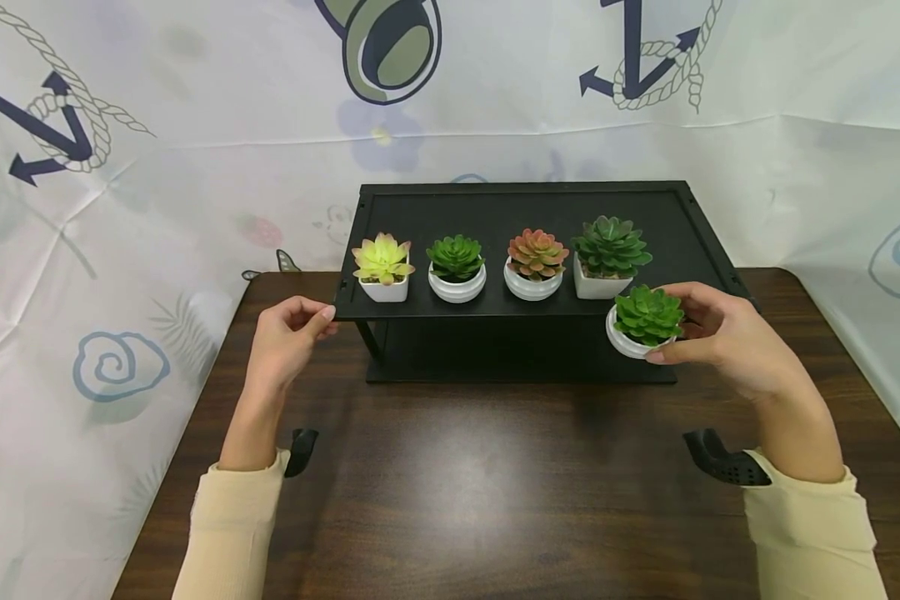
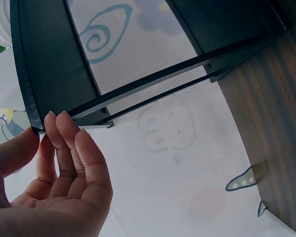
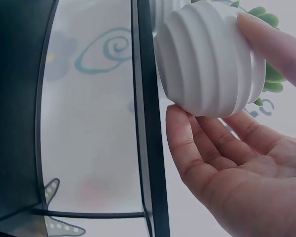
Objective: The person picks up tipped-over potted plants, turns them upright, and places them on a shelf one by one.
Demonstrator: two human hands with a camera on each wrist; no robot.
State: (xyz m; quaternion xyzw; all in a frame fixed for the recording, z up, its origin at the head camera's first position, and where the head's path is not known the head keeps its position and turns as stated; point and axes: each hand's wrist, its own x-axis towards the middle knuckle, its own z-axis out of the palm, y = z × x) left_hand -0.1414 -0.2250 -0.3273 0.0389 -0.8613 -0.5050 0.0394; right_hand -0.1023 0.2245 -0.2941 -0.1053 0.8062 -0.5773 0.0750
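Note:
My left hand (image 1: 285,342) pinches the front left corner of a black two-tier shelf (image 1: 495,200) between thumb and fingers; the left wrist view shows the fingertips under the corner of the top board (image 2: 44,64). At the shelf's front right, my right hand (image 1: 735,337) grips a bright green potted succulent (image 1: 648,317) by its round, ribbed white pot (image 3: 207,59). In the right wrist view the pot is beside the board's edge (image 3: 150,123); whether it touches cannot be told.
Along the top board stand a yellow succulent (image 1: 382,260), a dark green one (image 1: 456,260), a reddish one (image 1: 537,254) and a larger green one (image 1: 611,248) in a square pot. The shelf stands on a brown wooden table (image 1: 465,483) before a patterned white cloth (image 1: 217,192).

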